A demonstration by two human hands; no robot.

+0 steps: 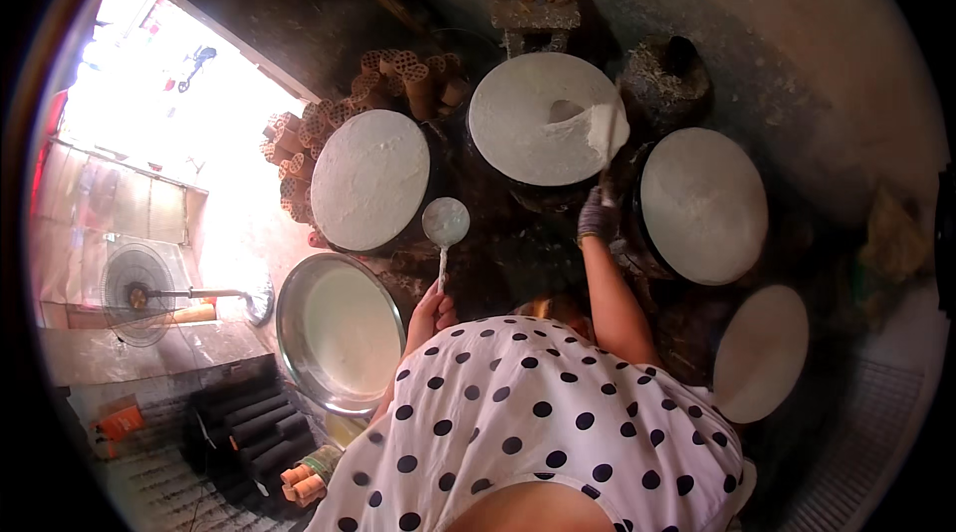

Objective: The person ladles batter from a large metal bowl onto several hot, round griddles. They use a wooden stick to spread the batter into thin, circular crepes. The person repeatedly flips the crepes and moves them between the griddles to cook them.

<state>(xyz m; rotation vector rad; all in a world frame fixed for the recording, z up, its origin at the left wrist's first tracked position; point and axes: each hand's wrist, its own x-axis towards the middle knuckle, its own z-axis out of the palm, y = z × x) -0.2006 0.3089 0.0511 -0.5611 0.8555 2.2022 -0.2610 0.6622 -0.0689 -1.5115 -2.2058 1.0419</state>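
Note:
My left hand [432, 317] grips the handle of a round ladle [446, 221], held between a left round steaming surface [371, 181] and a wide metal basin [282, 338] of milky white batter [347, 338]. My right hand [600, 217], in a dark knit glove, is closed on a stick or roller [615, 132]. The stick lies over the right side of the middle round steaming surface [523, 136]. A thin white sheet [600, 130] is gathered against the stick, one part peeled up. A darker patch [565, 111] shows beside it.
More round white surfaces stand at right [704, 207] and lower right [762, 354]. Perforated coal briquettes [302, 136] are piled behind the left one. A small stool [535, 15] stands by the wall. A pedestal fan [138, 295] is at left. Flame [541, 306] glows low in front.

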